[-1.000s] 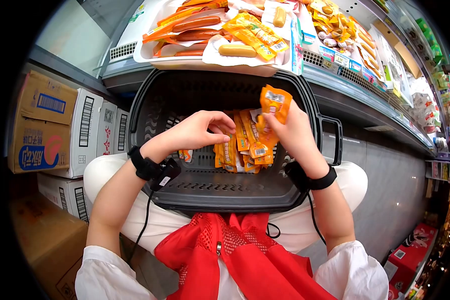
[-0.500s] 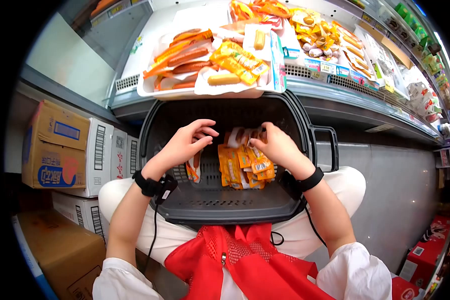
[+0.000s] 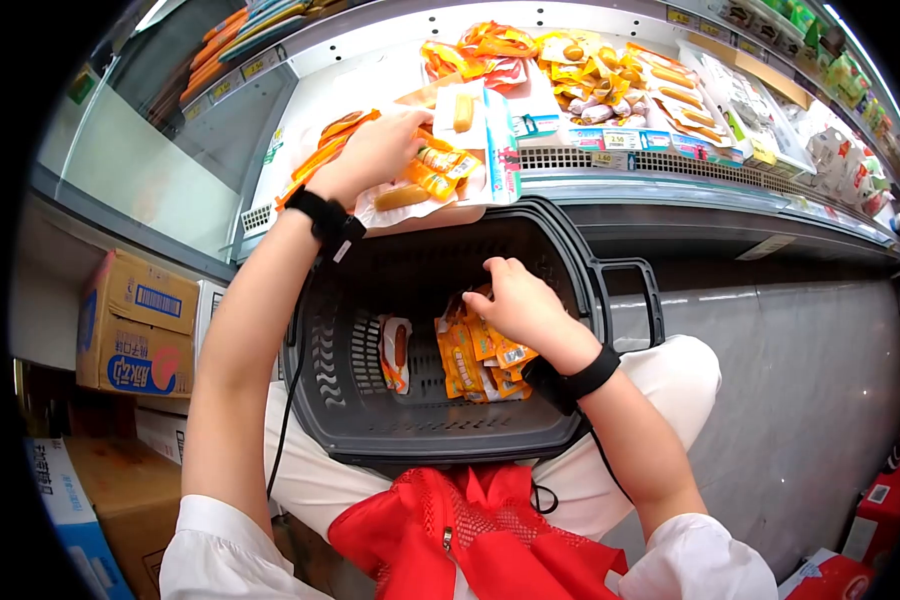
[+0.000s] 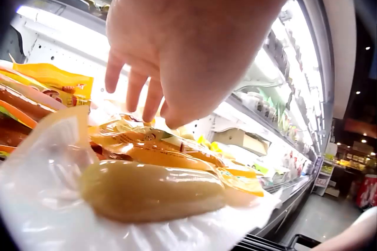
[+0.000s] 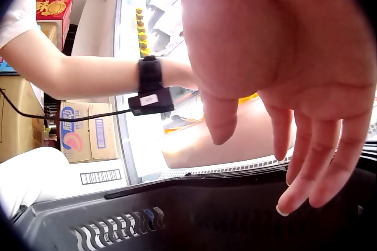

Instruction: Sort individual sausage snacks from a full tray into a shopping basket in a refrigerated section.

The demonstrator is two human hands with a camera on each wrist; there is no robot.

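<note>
My left hand (image 3: 380,150) reaches over the tray of packed sausages on the shelf, its fingers pointing down and loosely straight. In the left wrist view, those fingers hang above yellow-orange packets (image 4: 159,154), behind a pale sausage in clear wrap (image 4: 153,192). Over the black basket (image 3: 440,445) hovers my right hand (image 3: 525,305), fingers spread and holding nothing. Below it, several orange snack packets (image 3: 465,350) lie in a pile on the basket floor. A single wrapped reddish sausage (image 3: 397,350) lies apart on the left side of the basket.
Behind the tray, the refrigerated shelf (image 3: 670,190) holds more sausage packs (image 3: 685,95) and yellow packets (image 3: 590,70). Cardboard boxes (image 3: 135,325) stand at the left. The basket's handle (image 3: 655,300) sticks out to the right. Grey floor (image 3: 760,400) stretches along the shelf.
My right hand held up an orange packet, lowered it to the pile and has let go. My left hand has moved from over the basket up to the tray.
</note>
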